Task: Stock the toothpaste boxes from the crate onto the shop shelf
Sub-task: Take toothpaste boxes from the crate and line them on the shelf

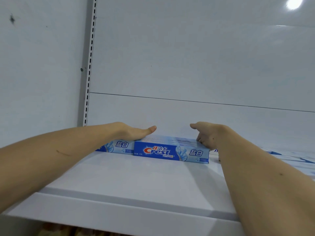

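Note:
A row of blue Crest toothpaste boxes (171,151) lies flat on the white shop shelf (136,181), several deep toward the back panel. My left hand (134,132) rests flat on the left end of the boxes, fingers straight. My right hand (207,135) holds the right end, fingers curled down over the edge. A second blue box (119,146) sits just left of the row, partly hidden by my left forearm. The crate is not in view.
More blue and white boxes (289,158) lie on the shelf to the right, behind my right forearm. A slotted metal upright (89,65) runs up the left side. The white back panel (187,57) closes the shelf behind.

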Demonstrator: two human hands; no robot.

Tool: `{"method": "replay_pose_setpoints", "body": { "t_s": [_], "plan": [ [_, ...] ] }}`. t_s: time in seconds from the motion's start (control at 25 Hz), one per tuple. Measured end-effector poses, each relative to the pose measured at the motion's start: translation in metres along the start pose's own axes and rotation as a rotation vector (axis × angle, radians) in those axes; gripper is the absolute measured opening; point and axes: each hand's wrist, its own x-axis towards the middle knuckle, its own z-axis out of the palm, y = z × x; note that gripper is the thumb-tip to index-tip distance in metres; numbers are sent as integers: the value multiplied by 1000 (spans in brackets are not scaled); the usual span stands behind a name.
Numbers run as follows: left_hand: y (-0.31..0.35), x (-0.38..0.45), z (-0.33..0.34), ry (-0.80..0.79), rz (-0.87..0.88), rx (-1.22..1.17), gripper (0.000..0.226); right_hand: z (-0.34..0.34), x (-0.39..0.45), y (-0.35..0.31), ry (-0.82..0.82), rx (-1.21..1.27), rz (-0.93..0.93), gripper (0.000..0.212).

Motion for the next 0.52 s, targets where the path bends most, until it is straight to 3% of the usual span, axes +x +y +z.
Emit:
{"method": "replay_pose_setpoints", "body": {
  "t_s": [0.12,0.24,0.36,0.52],
  "plan": [
    [15,-25,3,5,37,73,106,10,-18,0,78,-120,-46,68],
    [20,-27,-2,122,104,113,114,24,-31,-12,270,-402,-339,55],
    [34,-38,-17,192,194,126,108,33,-40,-33,310,-380,-622,41],
    [70,-58,-41,317,195,203,92,25,-65,-51,302,-423,-714,26]
  ]
}}
